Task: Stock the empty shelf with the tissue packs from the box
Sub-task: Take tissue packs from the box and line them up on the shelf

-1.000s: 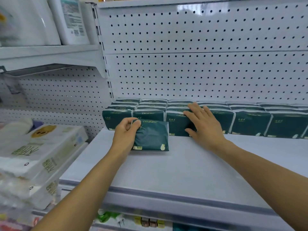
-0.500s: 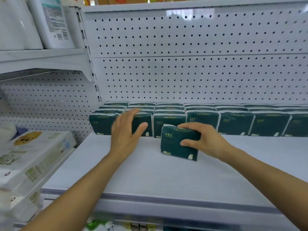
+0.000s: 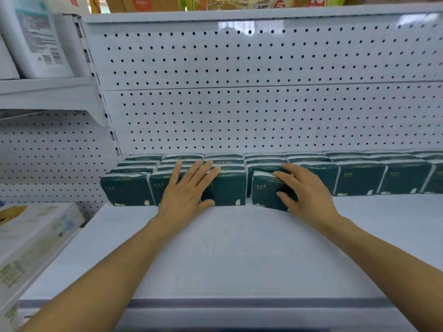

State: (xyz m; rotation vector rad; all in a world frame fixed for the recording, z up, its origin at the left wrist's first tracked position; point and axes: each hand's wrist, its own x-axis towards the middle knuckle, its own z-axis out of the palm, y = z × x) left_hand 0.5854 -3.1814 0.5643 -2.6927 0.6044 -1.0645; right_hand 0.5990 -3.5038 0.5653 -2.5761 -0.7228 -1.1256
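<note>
Head view: right hand [image 3: 309,191] has its grip curled round a green tissue pack [image 3: 266,195] standing on the shelf [image 3: 239,248], long axis left-right, printed face forward. Left hand [image 3: 189,188] presses flat against neighbouring packs [image 3: 225,188].

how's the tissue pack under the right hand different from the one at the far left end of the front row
The dark green plastic-wrapped tissue pack under the right hand sits a little forward of the front row and slightly askew; the dark green tissue pack at the row's left end stands squarely in line. The right hand curls its fingers over the first; nothing touches the second, since the left hand lies flat on packs further right. Both share the same wrapper and white print.
</note>
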